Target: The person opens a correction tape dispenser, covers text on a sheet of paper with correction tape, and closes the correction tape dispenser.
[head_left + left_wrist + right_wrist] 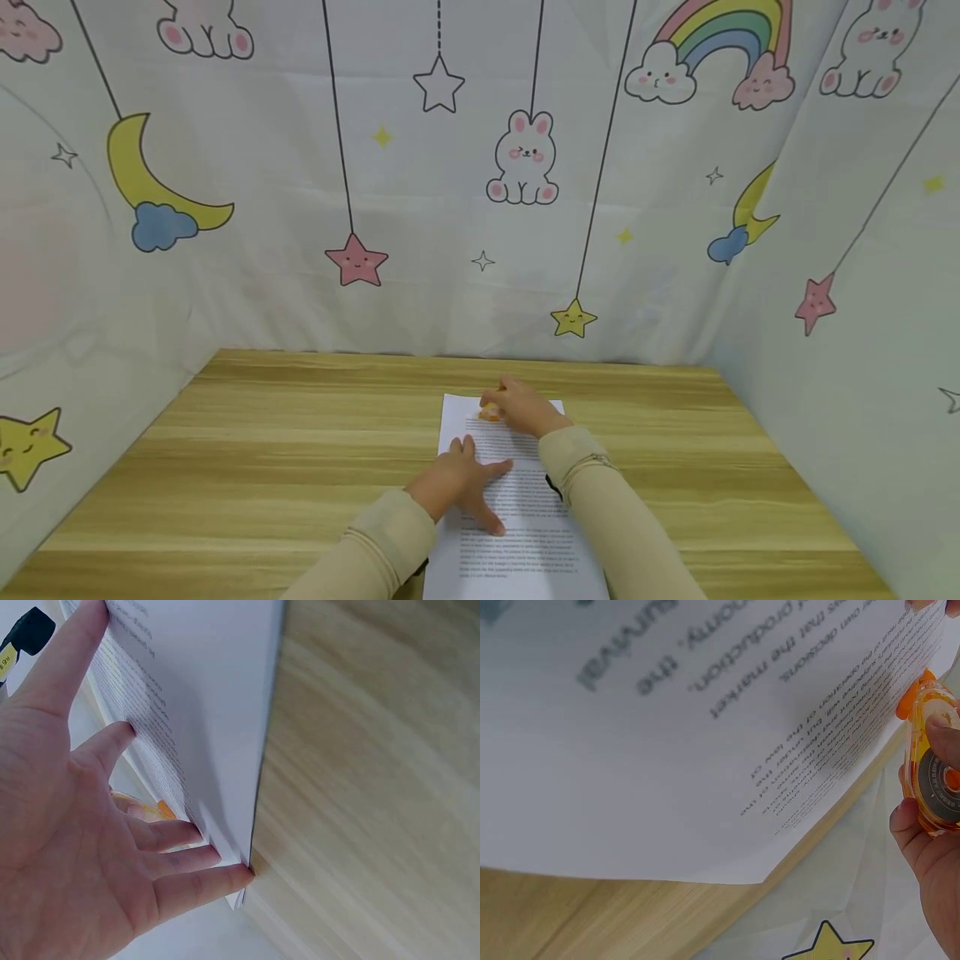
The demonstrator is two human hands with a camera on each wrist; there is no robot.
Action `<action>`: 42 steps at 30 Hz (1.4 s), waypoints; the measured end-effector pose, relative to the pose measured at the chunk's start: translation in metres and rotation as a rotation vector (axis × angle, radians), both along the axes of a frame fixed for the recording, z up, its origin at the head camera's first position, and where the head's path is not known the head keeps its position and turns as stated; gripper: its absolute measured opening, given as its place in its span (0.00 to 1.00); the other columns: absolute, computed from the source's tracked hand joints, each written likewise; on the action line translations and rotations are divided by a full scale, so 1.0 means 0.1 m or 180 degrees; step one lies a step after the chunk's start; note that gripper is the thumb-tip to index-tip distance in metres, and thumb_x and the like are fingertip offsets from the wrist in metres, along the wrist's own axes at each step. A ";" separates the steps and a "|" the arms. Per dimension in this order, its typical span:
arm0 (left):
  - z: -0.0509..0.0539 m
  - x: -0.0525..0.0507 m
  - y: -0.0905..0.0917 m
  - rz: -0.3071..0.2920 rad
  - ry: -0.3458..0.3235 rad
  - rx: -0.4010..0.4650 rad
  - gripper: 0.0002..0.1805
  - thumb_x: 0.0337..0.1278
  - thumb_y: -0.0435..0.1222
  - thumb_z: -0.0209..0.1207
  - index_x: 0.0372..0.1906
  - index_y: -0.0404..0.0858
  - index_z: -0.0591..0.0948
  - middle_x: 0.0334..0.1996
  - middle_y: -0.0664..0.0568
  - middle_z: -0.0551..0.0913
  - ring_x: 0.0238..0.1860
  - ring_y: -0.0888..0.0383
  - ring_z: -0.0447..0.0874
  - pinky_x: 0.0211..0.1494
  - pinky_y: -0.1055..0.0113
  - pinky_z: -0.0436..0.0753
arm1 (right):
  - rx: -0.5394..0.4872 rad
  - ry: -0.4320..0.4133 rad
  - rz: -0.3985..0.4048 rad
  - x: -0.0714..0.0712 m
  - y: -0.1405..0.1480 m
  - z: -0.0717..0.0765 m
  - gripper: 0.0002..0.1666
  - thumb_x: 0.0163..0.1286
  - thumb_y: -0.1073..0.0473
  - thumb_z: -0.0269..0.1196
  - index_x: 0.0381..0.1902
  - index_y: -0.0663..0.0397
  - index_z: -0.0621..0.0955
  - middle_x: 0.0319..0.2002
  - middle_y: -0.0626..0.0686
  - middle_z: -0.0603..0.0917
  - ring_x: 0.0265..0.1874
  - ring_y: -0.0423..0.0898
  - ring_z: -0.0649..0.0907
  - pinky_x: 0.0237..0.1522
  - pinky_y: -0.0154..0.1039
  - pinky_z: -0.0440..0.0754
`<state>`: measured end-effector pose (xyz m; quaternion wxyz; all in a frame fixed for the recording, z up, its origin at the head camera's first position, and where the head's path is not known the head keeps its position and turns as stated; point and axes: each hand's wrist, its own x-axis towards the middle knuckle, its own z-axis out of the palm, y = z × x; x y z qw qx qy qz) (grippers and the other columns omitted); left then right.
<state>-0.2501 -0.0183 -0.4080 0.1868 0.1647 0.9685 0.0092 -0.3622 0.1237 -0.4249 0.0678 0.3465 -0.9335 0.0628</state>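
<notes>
Printed sheets of white paper (pixel 525 567) lie on the table, covered in lines of black text. My left hand (pixel 467 482) rests on the page with its fingers spread. In the left wrist view, the fingertips of this hand (pixel 82 832) touch the paper near its edge. Near the top of the page, my right hand (pixel 522 407) grips an orange correction tape dispenser (pixel 489 413). Its clear orange body and dark round reel show in the right wrist view, where thumb and fingers hold the dispenser (pixel 939 776) with its orange tip at the printed lines.
The wood-grain table (pixel 315 433) extends on both sides of the paper. A white cloth backdrop (pixel 420 308) with cartoon rabbits, stars and moons stands behind and at both sides. A black piece with a yellow label (pixel 31 631) shows in the left wrist view.
</notes>
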 end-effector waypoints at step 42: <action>0.03 0.01 0.01 0.0009 -0.0025 -0.0054 0.54 0.25 0.68 0.64 0.68 0.66 0.57 0.69 0.36 0.51 0.70 0.41 0.51 0.60 0.49 0.72 | -0.1258 -0.0518 -0.0887 0.15 0.58 -0.04 0.21 0.63 0.58 0.62 0.54 0.45 0.78 0.41 0.52 0.75 0.39 0.47 0.76 0.42 0.46 0.75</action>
